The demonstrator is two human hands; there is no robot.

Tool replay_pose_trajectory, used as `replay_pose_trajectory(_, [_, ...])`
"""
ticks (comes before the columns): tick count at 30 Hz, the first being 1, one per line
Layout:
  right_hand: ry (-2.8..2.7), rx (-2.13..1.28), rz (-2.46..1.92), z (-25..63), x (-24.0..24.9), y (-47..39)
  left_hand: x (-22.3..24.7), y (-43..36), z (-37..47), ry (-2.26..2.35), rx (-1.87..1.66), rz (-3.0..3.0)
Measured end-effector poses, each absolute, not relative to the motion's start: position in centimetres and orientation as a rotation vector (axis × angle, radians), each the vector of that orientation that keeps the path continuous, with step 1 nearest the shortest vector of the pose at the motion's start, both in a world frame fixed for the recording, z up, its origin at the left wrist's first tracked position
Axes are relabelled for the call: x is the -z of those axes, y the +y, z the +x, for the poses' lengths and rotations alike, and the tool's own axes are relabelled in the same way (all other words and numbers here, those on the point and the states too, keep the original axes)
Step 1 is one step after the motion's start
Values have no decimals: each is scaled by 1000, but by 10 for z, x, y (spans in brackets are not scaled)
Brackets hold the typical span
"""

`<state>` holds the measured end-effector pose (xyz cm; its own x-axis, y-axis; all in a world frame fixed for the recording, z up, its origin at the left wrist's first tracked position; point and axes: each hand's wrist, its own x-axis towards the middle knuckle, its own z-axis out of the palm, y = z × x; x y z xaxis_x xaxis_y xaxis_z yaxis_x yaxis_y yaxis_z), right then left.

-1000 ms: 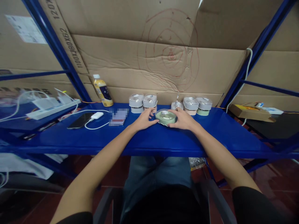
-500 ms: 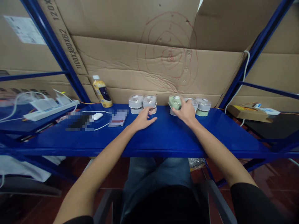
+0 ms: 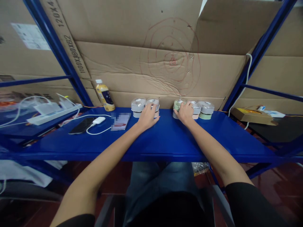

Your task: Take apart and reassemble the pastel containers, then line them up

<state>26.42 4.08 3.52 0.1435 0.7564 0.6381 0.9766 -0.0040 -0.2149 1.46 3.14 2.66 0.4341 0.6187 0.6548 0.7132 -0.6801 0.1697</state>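
My left hand [image 3: 147,117] is wrapped round the front of a stacked pair of small clear-lidded containers [image 3: 153,101], fingers on the upper one and thumb at the right side. Touching this stack on its left is another grey-white stack [image 3: 138,107]. My right hand [image 3: 186,112] grips a container with a green top [image 3: 177,104], thumb on its left and fingers over its right. Two more stacks stand to its right: one with a pinkish base [image 3: 196,108], partly behind my fingers, and one with a green base [image 3: 206,110].
On the blue shelf [image 3: 163,142], a yellow bottle [image 3: 105,96] stands at the back left. Nearby lie a phone [image 3: 81,125], a white charging piece with a cable [image 3: 98,120] and a flat pale item [image 3: 121,121]. A cardboard sheet [image 3: 113,63] rises behind.
My left hand has moved up and its fingers have closed round the second stack. My right hand has stayed at the green-topped container, which now sits slightly further right, against its neighbour.
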Motion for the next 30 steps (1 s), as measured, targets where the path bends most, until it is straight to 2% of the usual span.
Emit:
replay_pose_trajectory(4, [-1662, 468, -1828, 263, -40, 29, -39, 60, 29, -1310, 1009, -2431])
replay_pose_trajectory(9, [-1668, 492, -1695, 265, -47, 10, -32, 81, 40, -1498, 935, -2327])
replay_pose_trajectory(18, [-1654, 511, -1562, 272, -51, -3, -35, 64, 34, -1408, 1031, -2377])
replay_pose_trajectory(23, [-1729, 241, -1294, 284, -53, -8, -45, 25, 12, -986, 1045, -2641])
replay_pose_trajectory(26, [-1978, 37, -1102, 291, -53, -12, -43, -7, 4, -725, 941, -2887])
replay_pose_trajectory(30, [-2339, -233, -1037, 291, -46, -17, -29, -35, 4, -664, 862, -3099])
